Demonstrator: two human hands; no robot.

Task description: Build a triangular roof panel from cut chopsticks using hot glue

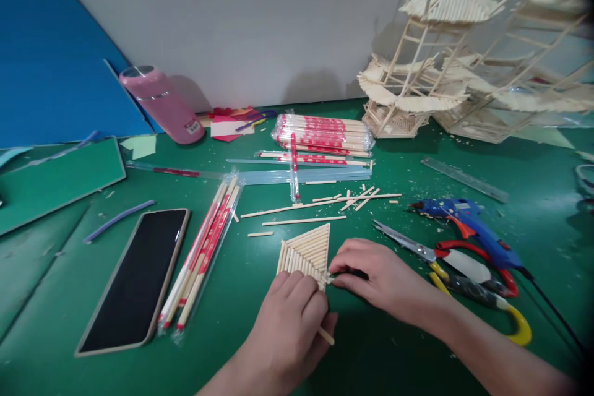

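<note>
A small panel of wooden sticks (312, 244), laid side by side in angled rows, sits in front of me on the green table. My left hand (294, 315) is closed on its near side, and the fingers cover that part. From under this hand a stick end (326, 335) pokes out. My right hand (371, 275) pinches at the panel's right edge, thumb and forefinger together. Something small and pale shows at those fingertips, too small to name. Loose sticks (304, 221) lie just beyond the panel.
To the right lie a blue glue gun (473, 223), scissors (413, 244) and yellow-handled cutters (482, 291). Stick models (431, 62) stand at the back right. Wrapped chopsticks (204, 253), a phone (137, 281) and a pink bottle (162, 102) are on the left; a chopstick pack (322, 134) lies behind.
</note>
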